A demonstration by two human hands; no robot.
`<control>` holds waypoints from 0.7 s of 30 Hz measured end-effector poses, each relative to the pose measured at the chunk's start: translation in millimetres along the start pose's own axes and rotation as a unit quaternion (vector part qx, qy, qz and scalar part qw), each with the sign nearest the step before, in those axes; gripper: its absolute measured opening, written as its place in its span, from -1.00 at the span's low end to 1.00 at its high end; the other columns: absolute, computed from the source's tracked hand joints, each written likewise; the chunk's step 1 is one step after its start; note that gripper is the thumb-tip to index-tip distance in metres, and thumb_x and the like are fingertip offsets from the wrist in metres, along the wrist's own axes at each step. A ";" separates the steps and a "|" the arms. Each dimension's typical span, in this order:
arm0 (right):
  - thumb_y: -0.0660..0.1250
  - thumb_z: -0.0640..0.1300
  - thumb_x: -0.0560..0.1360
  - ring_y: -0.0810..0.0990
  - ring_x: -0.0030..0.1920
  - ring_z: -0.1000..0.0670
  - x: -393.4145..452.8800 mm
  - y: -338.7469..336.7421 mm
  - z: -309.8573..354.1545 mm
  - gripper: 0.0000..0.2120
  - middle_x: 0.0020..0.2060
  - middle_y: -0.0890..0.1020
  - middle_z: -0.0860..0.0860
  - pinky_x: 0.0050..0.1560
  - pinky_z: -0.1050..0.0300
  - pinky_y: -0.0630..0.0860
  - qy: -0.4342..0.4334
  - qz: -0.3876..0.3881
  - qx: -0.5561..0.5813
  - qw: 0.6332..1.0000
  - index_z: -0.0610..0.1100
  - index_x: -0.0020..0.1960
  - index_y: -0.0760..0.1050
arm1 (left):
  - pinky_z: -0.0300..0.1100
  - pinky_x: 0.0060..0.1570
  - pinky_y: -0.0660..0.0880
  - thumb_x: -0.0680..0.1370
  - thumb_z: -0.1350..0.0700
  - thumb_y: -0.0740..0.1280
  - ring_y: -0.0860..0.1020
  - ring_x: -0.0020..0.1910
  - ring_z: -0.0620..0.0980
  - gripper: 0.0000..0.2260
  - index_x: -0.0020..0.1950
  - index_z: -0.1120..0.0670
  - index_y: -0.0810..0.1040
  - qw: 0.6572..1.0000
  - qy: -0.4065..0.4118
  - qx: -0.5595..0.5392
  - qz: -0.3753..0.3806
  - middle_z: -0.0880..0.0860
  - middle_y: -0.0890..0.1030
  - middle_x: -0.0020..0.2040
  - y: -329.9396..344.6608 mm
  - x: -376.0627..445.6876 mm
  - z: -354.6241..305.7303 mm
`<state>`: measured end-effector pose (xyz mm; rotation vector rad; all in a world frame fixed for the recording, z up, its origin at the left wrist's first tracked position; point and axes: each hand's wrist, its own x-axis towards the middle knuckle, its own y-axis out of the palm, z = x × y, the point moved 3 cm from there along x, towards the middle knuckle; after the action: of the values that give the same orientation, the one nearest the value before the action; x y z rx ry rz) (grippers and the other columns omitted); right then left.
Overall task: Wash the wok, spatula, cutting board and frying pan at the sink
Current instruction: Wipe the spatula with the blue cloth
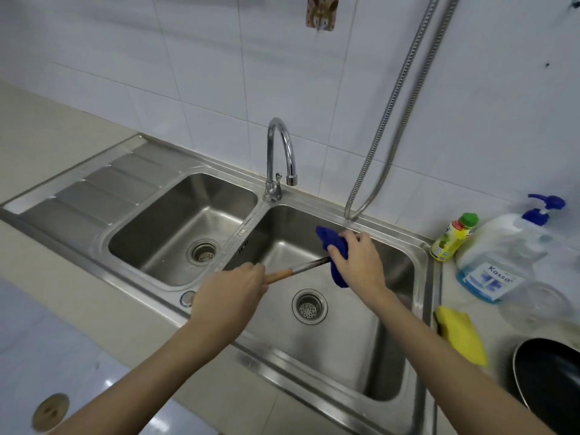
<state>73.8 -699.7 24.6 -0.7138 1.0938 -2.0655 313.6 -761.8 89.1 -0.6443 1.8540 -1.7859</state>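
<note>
Blue cloth (334, 246) is bunched in the right hand (357, 262) and wrapped over the working end of the spatula (309, 265), so the blade itself is hidden. The spatula is held above the right basin of the steel sink (420, 277), with its wooden handle gripped by the left hand (232, 293); the metal shank is seen running between the two hands. Both grips are pressed together: the left is curled round the handle, the right is curled round the cloth and, through it, the spatula's far end.

No water is seen coming from the tap (282, 152), and both basins hold nothing else. The step in hand is judged to be the wiping or scrubbing of the spatula.

A dark frying pan (552, 378) is seen at the lower right on the desk (470, 312), beside a yellow sponge (461, 337); whether it has been washed cannot be told. A soap pump bottle (502, 255) and a small yellow bottle (453, 238) stand on the desk behind it. The wok and cutting board are not in view, so their state cannot be judged. At best, part of the task is taken as done, with the pan probably left.
</note>
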 end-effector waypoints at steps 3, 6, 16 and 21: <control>0.23 0.04 0.57 0.47 0.10 -0.03 -25.9 14.6 28.6 -0.66 0.15 0.47 -0.07 0.00 0.23 0.40 -0.123 -0.037 -0.025 0.991 -0.12 0.26 0.46 | -0.12 -0.29 0.39 0.67 -0.06 0.08 0.56 -0.19 0.00 -0.78 0.03 0.02 0.44 0.999 -0.019 0.005 0.026 -0.04 0.53 -0.06 1.2 5.2 -3.5; 0.16 0.09 0.57 0.51 0.06 -0.02 -38.6 19.6 37.2 -0.62 0.13 0.51 -0.08 0.00 0.22 0.46 -0.156 -0.055 -0.001 0.986 -0.12 0.24 0.49 | -0.11 -0.26 0.46 0.65 -0.08 0.10 0.56 -0.19 -0.01 -0.77 0.01 0.02 0.46 0.997 -0.054 -0.043 0.034 -0.05 0.53 -0.10 6.7 2.6 -4.3; 0.29 0.01 0.49 0.56 -0.10 -0.18 -4.5 -11.3 -6.1 -0.69 -0.01 0.56 -0.20 -0.17 -0.02 0.52 -0.219 -0.129 -0.188 0.949 -0.16 0.13 0.53 | -0.27 -0.52 0.25 0.66 0.02 0.13 0.31 -0.47 -0.12 -0.74 0.00 0.15 0.53 0.808 -0.173 -0.523 0.210 0.00 0.44 -0.29 14.1 -15.0 -19.8; 0.31 -0.01 0.50 0.54 -0.05 -0.18 3.1 -30.0 -31.6 -0.67 0.02 0.55 -0.21 -0.12 -0.06 0.52 -0.172 -0.173 -0.180 0.953 -0.18 0.18 0.52 | -0.35 -0.63 0.12 0.67 0.01 0.11 0.19 -0.57 -0.16 -0.73 0.00 0.16 0.50 0.659 -0.212 -0.655 0.304 -0.03 0.37 -0.42 4.6 -16.3 -27.4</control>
<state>39.7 -674.5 35.0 -1.4794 1.2164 -1.9246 308.8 -730.1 85.7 -0.6380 2.3203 0.3551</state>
